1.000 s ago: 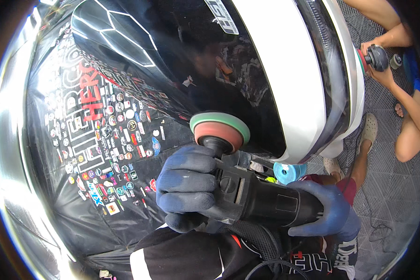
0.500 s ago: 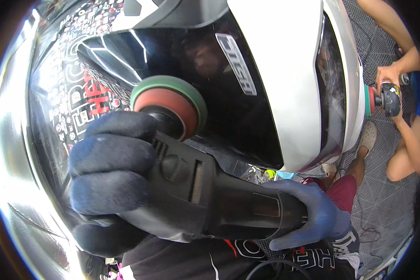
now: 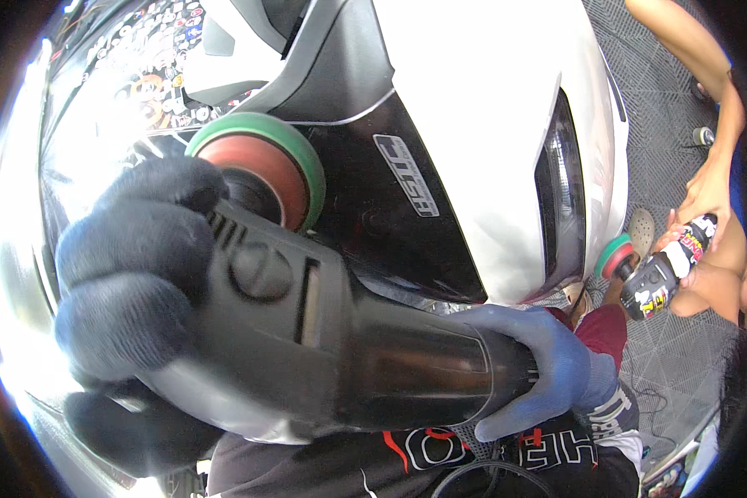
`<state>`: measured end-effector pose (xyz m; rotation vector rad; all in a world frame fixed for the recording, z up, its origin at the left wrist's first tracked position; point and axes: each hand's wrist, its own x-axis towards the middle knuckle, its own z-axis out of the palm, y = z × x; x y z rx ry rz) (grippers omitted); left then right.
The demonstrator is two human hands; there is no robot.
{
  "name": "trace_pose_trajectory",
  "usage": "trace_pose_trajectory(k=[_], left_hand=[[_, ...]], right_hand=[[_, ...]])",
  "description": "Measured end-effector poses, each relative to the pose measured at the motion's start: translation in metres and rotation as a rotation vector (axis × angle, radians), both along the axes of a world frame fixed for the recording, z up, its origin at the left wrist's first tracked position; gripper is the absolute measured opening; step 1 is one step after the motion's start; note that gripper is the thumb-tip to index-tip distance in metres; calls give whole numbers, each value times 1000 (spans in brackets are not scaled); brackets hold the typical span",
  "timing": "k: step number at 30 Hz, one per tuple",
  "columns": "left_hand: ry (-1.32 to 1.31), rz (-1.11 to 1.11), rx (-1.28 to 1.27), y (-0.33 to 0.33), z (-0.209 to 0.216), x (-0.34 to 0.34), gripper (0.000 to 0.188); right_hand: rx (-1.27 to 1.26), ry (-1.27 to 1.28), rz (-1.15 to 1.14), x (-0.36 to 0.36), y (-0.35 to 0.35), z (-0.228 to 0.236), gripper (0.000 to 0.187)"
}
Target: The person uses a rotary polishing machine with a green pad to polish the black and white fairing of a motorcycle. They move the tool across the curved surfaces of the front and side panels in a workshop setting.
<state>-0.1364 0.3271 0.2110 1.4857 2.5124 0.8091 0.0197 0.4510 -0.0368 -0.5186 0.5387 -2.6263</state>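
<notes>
My left hand (image 3: 137,278), in a dark blue knit glove, is wrapped around the head of a black polisher (image 3: 407,365). Around the rear end of its body curls my right hand (image 3: 560,361), in a lighter blue glove. A round foam pad (image 3: 311,166) with a green rim and red centre is fitted on the tool. It lies over the left part of a glossy black panel (image 3: 373,241) on a white car body (image 3: 473,124); whether it touches the surface is hard to tell. A silver badge (image 3: 405,176) is fixed on the panel.
At the right a co-worker's hands (image 3: 705,199) hold another polisher (image 3: 660,278) with a green and red pad, beside the car's corner. A dark lamp (image 3: 563,191) is set in the white body. A power cord (image 3: 494,477) loops by my shirt. Grey tiles (image 3: 639,124) cover the floor.
My polisher and both hands around it have shifted, its pad going left and slightly up across the panel. The co-worker's polisher has come away from the car and tilted.
</notes>
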Motion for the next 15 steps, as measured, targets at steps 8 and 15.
trace_pose_trajectory(k=[8, 15], left_hand=[[-51, -292, -8, 1, -55, 8, 57], [11, -306, 159, -9, -125, 34, 59]], right_hand=[[79, -35, 6, 27, -10, -52, 99], [117, -171, 118, 53, 11, -102, 100]])
